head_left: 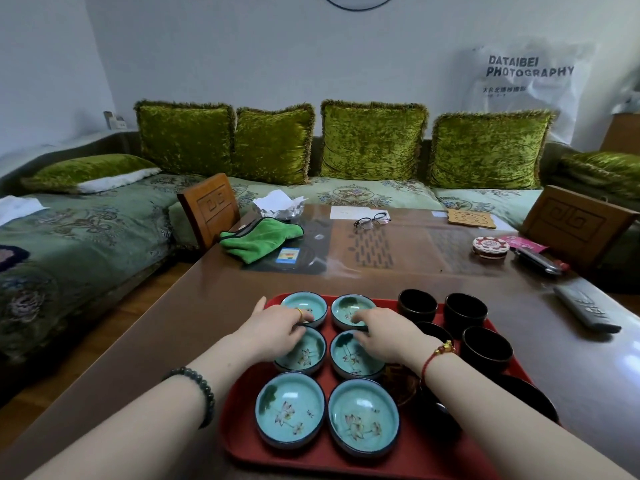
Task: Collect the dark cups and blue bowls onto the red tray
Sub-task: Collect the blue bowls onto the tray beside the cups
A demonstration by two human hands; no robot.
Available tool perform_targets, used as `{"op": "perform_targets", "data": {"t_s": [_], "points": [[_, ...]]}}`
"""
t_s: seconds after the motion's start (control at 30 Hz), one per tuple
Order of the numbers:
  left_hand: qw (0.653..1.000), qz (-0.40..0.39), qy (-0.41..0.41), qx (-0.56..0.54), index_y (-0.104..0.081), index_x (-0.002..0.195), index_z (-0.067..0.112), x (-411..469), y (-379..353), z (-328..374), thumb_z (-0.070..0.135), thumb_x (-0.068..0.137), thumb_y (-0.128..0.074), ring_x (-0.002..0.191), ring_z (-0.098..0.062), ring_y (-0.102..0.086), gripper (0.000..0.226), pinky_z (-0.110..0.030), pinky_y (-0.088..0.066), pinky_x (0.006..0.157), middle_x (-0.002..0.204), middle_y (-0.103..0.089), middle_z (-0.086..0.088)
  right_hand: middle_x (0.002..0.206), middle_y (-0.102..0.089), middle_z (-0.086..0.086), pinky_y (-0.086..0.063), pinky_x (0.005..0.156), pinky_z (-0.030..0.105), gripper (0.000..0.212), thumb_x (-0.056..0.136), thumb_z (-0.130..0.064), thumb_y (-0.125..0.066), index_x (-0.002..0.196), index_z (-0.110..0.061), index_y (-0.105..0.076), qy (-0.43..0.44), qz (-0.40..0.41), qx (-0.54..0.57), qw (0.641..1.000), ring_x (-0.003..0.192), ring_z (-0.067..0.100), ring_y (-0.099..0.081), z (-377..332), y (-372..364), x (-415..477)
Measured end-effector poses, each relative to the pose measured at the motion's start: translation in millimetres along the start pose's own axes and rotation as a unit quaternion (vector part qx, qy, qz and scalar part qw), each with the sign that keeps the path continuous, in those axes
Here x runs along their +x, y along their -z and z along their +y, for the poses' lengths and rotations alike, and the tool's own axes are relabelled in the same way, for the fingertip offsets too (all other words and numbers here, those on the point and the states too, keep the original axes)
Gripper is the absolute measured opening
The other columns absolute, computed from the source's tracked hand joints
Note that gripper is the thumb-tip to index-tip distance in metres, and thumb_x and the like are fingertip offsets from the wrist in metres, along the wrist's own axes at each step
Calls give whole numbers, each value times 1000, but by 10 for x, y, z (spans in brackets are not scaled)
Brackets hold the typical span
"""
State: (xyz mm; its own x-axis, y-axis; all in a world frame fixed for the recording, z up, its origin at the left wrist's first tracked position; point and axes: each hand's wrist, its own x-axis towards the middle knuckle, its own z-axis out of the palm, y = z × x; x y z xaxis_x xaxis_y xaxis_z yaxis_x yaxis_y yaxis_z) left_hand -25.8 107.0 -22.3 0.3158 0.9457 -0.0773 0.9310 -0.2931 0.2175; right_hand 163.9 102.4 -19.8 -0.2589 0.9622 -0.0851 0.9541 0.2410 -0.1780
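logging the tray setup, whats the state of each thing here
blue bowls: six, upright, empty, in two columns on the tray
dark cups: upright, grouped on the tray's right side
red tray: flat on the table
left hand: over the back left bowls
right hand: over the back right bowls
glasses: unfolded
green cloth: crumpled
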Motion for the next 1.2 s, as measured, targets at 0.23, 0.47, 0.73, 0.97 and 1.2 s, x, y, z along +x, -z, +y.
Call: {"op": "perform_targets", "data": {"t_s": [0.23, 0.47, 0.73, 0.97, 1.2], "points": [[1000, -9, 4, -24, -41, 132, 29, 12, -12, 8, 21, 95, -31, 132, -15, -38, 39, -48, -1, 116, 136, -52, 6, 132, -54, 12, -41, 98, 36, 37, 92, -17, -41, 128, -12, -47, 17, -4, 41, 999, 122, 31, -48, -36, -44, 45], [999, -10, -3, -36, -35, 136, 29, -34, 4, 58, 22, 96, -32, 135, -15, -33, 41, -45, 0, 116, 139, -49, 5, 141, -45, 12, -35, 105, 35, 44, 91, -16, -41, 135, -14, -38, 13, -15, 71, 997, 130, 29, -39, -54, -30, 3], [978, 116, 33, -168, -28, 140, 16, -367, -51, -6, 24, 94, -36, 136, -17, -32, 47, -26, -24, 109, 147, -36, -2, 146, -31, 11, -27, 104, 24, 55, 92, -19, -42, 142, -14, -20, -11, 61, 217, 974, 132, 23, -34, -98, 26, -415], [972, 95, 81, -201, -31, 139, 14, -535, -211, -84, 25, 94, -37, 134, -17, -38, 47, -33, -30, 112, 146, -39, -2, 146, -32, 8, -25, 105, 24, 58, 91, -17, -44, 142, -14, -17, -37, 76, 280, 956, 135, 22, -30, -202, -92, -621], [970, 78, 82, -215, -27, 141, 18, -588, -236, -64, 31, 93, -40, 133, -18, -38, 52, -31, -32, 109, 145, -40, -3, 150, -29, 5, -24, 109, 26, 58, 91, -19, -47, 142, -15, -20, -38, 92, 302, 948, 138, 19, -27, -195, -138, -619]]}}
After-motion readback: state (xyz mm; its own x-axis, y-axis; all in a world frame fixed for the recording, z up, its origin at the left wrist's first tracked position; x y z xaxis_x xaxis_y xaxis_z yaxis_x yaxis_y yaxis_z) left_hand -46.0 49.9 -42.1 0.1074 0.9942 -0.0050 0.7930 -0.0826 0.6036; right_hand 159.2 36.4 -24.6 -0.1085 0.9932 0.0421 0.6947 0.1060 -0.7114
